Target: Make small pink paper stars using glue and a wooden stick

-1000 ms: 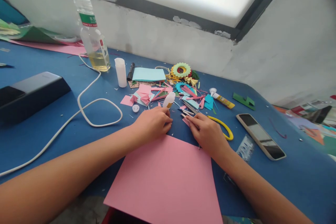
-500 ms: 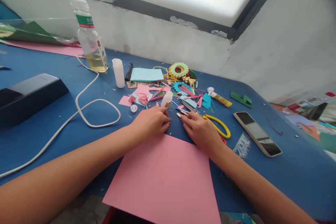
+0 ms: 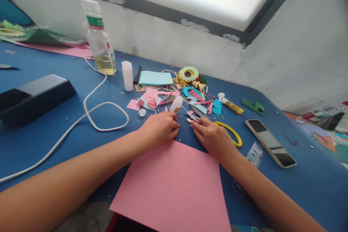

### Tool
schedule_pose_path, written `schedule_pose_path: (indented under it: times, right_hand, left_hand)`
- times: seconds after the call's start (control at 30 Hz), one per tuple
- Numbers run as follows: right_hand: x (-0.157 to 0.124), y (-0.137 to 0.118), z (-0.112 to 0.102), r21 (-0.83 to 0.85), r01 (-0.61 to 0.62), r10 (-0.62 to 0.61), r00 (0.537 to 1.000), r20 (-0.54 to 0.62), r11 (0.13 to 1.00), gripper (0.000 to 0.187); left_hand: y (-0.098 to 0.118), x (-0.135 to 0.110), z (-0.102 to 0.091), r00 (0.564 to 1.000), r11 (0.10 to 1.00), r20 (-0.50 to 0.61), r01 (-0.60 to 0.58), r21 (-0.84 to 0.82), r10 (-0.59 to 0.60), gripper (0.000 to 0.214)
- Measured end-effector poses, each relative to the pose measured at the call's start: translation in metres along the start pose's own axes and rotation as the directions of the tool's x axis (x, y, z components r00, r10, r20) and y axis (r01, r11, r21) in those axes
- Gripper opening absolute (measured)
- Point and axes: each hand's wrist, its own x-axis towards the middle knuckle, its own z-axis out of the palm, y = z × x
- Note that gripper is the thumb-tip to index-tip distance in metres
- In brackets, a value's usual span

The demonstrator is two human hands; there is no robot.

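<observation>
My left hand (image 3: pixel 160 127) rests at the far edge of a pink paper sheet (image 3: pixel 174 185), its fingers curled. A small white glue bottle (image 3: pixel 176 103) with a yellow label leans just beyond those fingers; whether they grip it is hidden. My right hand (image 3: pixel 213 134) lies palm down right of the sheet's far corner, fingers stretched forward over thin tools. A yellow scissor handle (image 3: pixel 232 133) loops out beside it, partly covered by the hand. Small paper scraps and strips (image 3: pixel 152 98) are heaped beyond both hands, with a white cap (image 3: pixel 141 112) to the left.
A bottle of yellow liquid (image 3: pixel 102 49), a white cylinder (image 3: pixel 127 76) and a looping white cable (image 3: pixel 94 116) stand or lie leftward, by a dark device (image 3: pixel 38 96). A glue tube (image 3: pixel 231 105) and phone (image 3: pixel 270 143) lie right. A wall (image 3: pixel 157 40) bounds the back.
The whole view has shifted slightly, so things appear a little further right. Red showing beside my right wrist is now hidden. Both hands keep nearly the same place on the table.
</observation>
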Motion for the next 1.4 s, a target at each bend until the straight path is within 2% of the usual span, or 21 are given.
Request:
schedule_pose_path:
  times: [0.23, 0.4, 0.57, 0.83, 1.0, 1.13, 1.3, 1.4]
  right_hand:
    - [0.002, 0.001, -0.007, -0.054, 0.002, -0.002, 1.0, 0.003, 0.999, 0.031]
    - [0.005, -0.001, -0.006, -0.046, 0.052, -0.05, 0.998, 0.034, 0.998, 0.028]
    - [0.007, 0.0, -0.005, -0.012, 0.0, 0.0, 1.0, 0.022, 1.0, 0.028]
    - [0.006, -0.002, -0.001, 0.102, -0.041, 0.044, 0.999, -0.028, 0.994, 0.027]
    - [0.003, 0.002, 0.001, 0.222, 0.06, -0.054, 0.998, -0.036, 0.973, 0.025]
    - [0.004, 0.004, 0.003, 0.297, 0.05, -0.031, 0.997, -0.067, 0.954, 0.028]
    - [0.0, -0.003, 0.001, 0.481, 0.102, -0.063, 0.993, -0.096, 0.871, 0.027]
    - [-0.005, -0.003, -0.004, 0.599, 0.074, 0.007, 0.991, -0.132, 0.797, 0.024]
  left_hand:
    - [0.0, -0.001, 0.0, 1.0, 1.0, 0.008, -0.004, -0.002, 0.004, 0.024]
    - [0.0, 0.0, 0.0, 1.0, 1.0, 0.016, 0.003, 0.002, -0.003, 0.025]
    - [0.001, 0.0, -0.001, 1.0, 1.0, 0.018, -0.003, 0.0, 0.003, 0.024]
    - [0.001, 0.001, -0.001, 1.0, 1.0, 0.002, -0.009, -0.016, 0.009, 0.024]
    - [-0.001, 0.001, -0.002, 1.0, 0.999, -0.013, -0.006, -0.051, 0.005, 0.024]
    - [-0.004, 0.003, -0.003, 0.999, 0.995, -0.036, 0.016, -0.096, -0.019, 0.025]
    - [-0.007, 0.002, -0.006, 0.997, 0.99, -0.075, 0.019, -0.14, -0.03, 0.023]
    - [-0.007, -0.001, -0.007, 0.997, 0.987, -0.081, -0.016, -0.16, 0.003, 0.03]
